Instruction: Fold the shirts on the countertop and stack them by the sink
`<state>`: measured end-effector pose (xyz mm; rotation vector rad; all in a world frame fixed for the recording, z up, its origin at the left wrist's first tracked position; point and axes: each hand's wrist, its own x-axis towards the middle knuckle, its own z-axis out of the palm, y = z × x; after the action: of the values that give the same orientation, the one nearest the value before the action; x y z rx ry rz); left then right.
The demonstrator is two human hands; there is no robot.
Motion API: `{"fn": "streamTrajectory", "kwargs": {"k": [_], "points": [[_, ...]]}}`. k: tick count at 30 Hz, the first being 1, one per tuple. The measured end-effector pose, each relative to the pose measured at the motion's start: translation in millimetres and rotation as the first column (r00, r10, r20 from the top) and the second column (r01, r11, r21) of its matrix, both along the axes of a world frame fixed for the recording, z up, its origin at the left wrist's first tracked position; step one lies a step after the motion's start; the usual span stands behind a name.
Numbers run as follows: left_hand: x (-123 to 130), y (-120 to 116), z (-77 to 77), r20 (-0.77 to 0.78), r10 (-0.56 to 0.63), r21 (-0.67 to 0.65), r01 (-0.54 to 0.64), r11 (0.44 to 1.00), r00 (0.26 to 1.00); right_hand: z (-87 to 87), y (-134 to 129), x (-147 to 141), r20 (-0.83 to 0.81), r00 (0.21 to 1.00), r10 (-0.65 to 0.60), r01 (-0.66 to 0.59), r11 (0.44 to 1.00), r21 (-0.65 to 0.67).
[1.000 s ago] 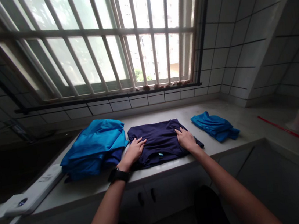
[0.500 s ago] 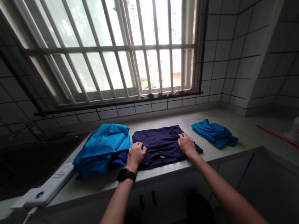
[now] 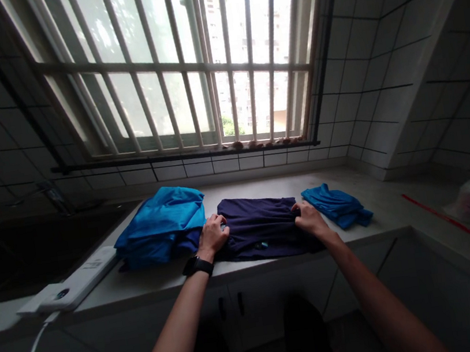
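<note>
L hand [image 3: 213,237], R hand [image 3: 310,218] clenched, gripping edges of soft navy knit top [image 3: 260,233].

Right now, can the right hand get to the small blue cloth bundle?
Probably yes. The right hand rests on the navy garment, right beside the small blue cloth bundle, and nothing seems to stand between them.

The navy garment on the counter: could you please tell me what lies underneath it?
The navy garment lies on the pale countertop; the stretch of counter beneath it is covered, so whatever is under it cannot be seen.
</note>
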<state>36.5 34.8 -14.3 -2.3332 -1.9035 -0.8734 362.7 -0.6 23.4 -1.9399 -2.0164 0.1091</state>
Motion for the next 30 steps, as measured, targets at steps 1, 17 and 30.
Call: {"fn": "streamTrajectory", "kwargs": {"k": [1,17,30], "points": [[0,0,0.0,0.002,0.010,-0.001,-0.010,1.000,1.000,-0.3,-2,0,0.021,0.999,-0.035,0.036,0.997,-0.064],[2,6,-8.7,-0.139,0.002,-0.035,-0.007,0.999,0.990,-36.8,2,-43,0.225,0.964,-0.144,0.171,0.980,-0.104],[0,-58,31.3,-0.365,-0.132,-0.121,0.094,0.988,0.922,-47.1,45,-26,0.236,0.955,0.180,-0.168,0.983,-0.071]]}}
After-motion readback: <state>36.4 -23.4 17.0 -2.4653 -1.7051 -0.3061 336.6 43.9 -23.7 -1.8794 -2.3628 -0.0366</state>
